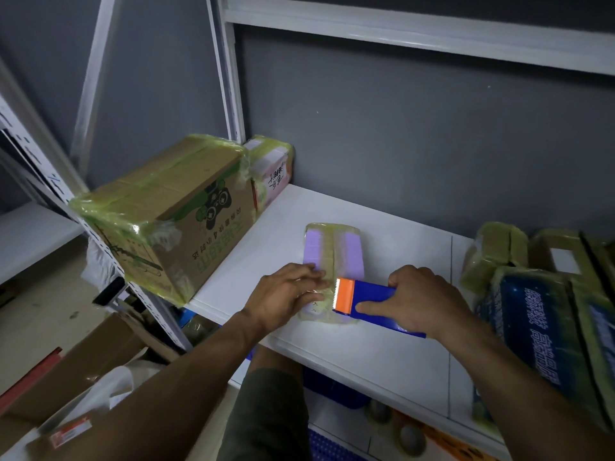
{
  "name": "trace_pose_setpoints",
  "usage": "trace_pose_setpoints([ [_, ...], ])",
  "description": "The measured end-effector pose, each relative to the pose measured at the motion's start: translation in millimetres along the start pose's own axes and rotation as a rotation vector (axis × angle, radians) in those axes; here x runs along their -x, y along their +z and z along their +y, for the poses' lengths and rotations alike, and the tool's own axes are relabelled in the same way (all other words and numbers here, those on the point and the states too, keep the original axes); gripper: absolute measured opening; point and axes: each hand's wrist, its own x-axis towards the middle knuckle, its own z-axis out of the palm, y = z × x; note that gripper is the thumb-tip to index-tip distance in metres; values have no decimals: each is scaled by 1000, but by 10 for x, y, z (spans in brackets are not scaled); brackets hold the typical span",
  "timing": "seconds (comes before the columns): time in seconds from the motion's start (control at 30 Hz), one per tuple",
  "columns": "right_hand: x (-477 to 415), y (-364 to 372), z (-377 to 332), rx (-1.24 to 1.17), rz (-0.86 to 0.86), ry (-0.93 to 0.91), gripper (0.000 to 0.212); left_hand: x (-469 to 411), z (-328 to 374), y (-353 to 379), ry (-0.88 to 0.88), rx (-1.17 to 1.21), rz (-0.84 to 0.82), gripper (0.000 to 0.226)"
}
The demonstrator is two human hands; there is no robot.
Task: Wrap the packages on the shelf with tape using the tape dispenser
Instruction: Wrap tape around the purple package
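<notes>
A flat purple package (332, 254), partly wrapped in yellowish clear tape, lies on the white shelf (382, 354) in the middle of the view. My left hand (286, 294) rests on its near end with fingers laid flat, pressing it down. My right hand (422, 301) grips a blue tape dispenser (376, 302) whose orange head and toothed blade (342, 294) sit against the package's near right edge, just beside my left fingertips. The package's near end is partly hidden by my left hand.
A large taped cardboard box (173, 211) stands at the shelf's left end with a smaller taped parcel (273, 171) behind it. Taped parcels (492, 254) and a dark blue box (539, 334) crowd the right end. Boxes and bags lie on the floor at left.
</notes>
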Motion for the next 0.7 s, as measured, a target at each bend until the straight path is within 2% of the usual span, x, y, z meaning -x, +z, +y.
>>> trace_pose_setpoints([
  [0.17,23,-4,16,-107,-2,-4,62,-24,-106,-109,-8,66,-91,45],
  [0.27,48,-25,81,-102,-8,-4,63,9,-168,-182,-23,67,-95,42],
  [0.47,20,13,192,-67,-19,28,68,-29,-51,-156,92,100,-101,39],
  [0.53,-5,41,227,-83,-15,35,67,-31,-1,-112,62,122,-128,41],
  [0.7,-16,68,241,-106,-31,39,66,-21,96,-86,104,3,-114,42],
])
